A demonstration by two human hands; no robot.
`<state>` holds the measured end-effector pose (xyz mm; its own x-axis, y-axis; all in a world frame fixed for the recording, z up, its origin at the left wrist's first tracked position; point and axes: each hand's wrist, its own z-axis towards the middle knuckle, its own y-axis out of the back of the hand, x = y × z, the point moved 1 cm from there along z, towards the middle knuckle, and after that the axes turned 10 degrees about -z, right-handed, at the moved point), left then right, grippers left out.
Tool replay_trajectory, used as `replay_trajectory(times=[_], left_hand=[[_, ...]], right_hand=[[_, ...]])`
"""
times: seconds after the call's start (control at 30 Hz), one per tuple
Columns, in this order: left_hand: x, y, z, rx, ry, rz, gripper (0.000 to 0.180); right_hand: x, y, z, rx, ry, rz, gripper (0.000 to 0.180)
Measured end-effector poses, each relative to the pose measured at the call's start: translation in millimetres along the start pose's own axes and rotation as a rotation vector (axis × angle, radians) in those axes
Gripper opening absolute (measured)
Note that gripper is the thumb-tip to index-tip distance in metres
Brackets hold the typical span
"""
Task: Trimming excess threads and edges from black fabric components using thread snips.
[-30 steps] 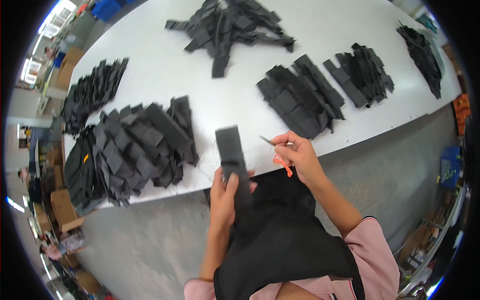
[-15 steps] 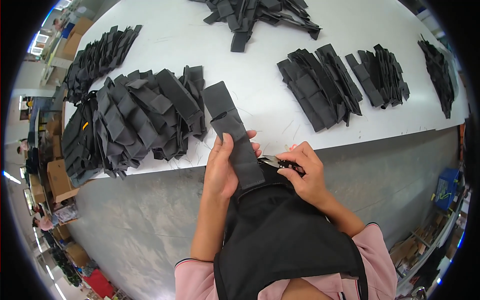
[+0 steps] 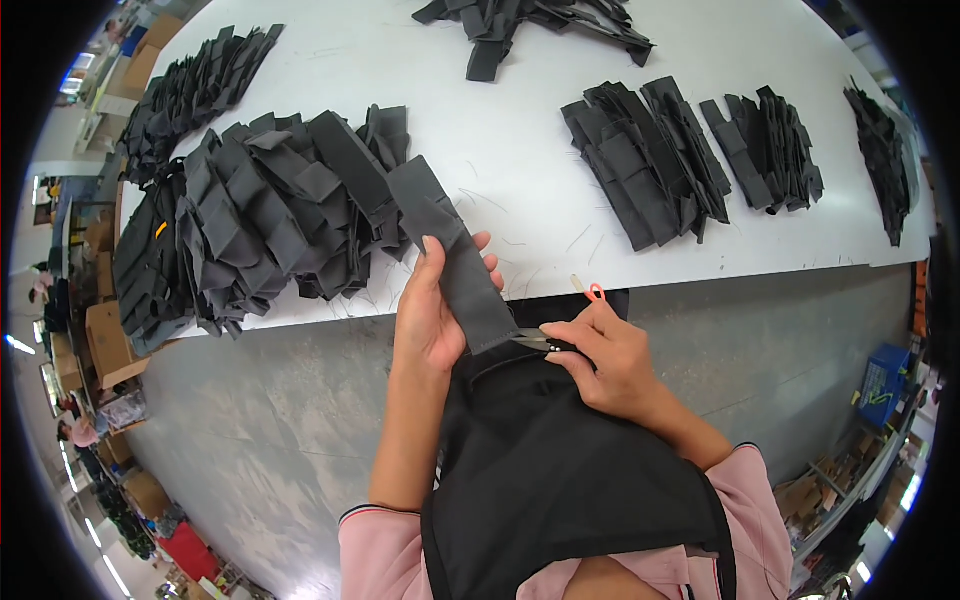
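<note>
My left hand (image 3: 432, 310) is closed around a dark grey fabric strip (image 3: 470, 290), thumb on top and fingertips showing at its far side. The strip slants from upper left down toward my right hand. In my right hand (image 3: 605, 355) is a pair of thread snips (image 3: 538, 343), whose pointed metal blades reach the strip's lower right corner. A red-orange loop (image 3: 597, 292) stands out above the right fingers. Just left of the strip's upper end lies a large heap of similar dark fabric pieces (image 3: 275, 215) on the table.
On the white table (image 3: 500, 200) lie more dark fabric bundles: two at right (image 3: 650, 160), (image 3: 765, 150), one at the far right edge (image 3: 880, 165), a pile at the back (image 3: 540, 25) and one at far left (image 3: 195, 95). Loose threads are scattered near the front edge.
The strip has shifted slightly left and down in my left hand, and its surface lies flatter. My right hand has brought the snips down to the strip's lower corner.
</note>
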<state>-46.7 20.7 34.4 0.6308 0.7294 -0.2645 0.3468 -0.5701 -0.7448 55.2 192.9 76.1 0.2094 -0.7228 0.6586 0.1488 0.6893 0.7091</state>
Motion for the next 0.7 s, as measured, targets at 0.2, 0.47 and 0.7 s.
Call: replay_trajectory(times=[0.2,0.47,0.7], left_hand=[[1,-5,-1,0.003,-0.019,-0.002,0.054],[3,-11,-7,0.02,-0.175,-0.101,0.042],[4,-19,-12,-0.034,-0.346,-0.064,0.044]], right_hand=[[6,-7,5,0.014,0.091,-0.066,0.033],[10,-13,2,-0.021,0.06,-0.03,0.035],[16,-13,5,-0.023,0.078,-0.101,0.033]])
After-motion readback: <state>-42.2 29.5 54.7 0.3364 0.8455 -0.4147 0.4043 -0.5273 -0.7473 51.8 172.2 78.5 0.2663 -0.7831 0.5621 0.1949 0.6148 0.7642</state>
